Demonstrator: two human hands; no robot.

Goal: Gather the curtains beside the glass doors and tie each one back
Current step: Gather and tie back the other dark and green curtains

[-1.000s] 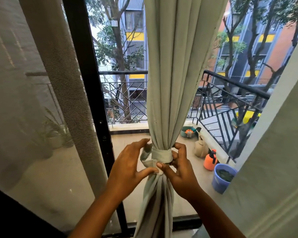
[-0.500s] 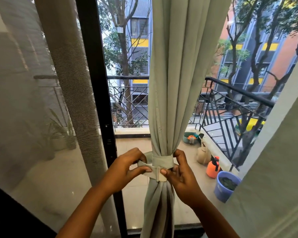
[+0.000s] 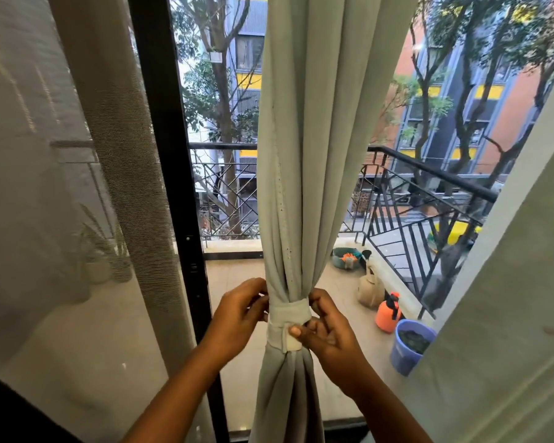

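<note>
Since the earlier frame, both hands closed in on the tieback band (image 3: 288, 324), wrapped round the gathered grey curtain (image 3: 307, 155). Left hand (image 3: 237, 318) pinched its left edge; right hand (image 3: 328, 337) thumb pressed its overlapping end.

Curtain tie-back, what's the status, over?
Left hand and right hand both grip the tie band. Band wraps the gathered curtain snugly. Nothing in the way.

The curtain (image 3: 304, 155) runs off the top and bottom edges. The tie (image 3: 288, 318) hides the left hand's (image 3: 237, 314) fingertips. The blue pot (image 3: 408, 346) is half behind the right-hand drape (image 3: 509, 282).
</note>
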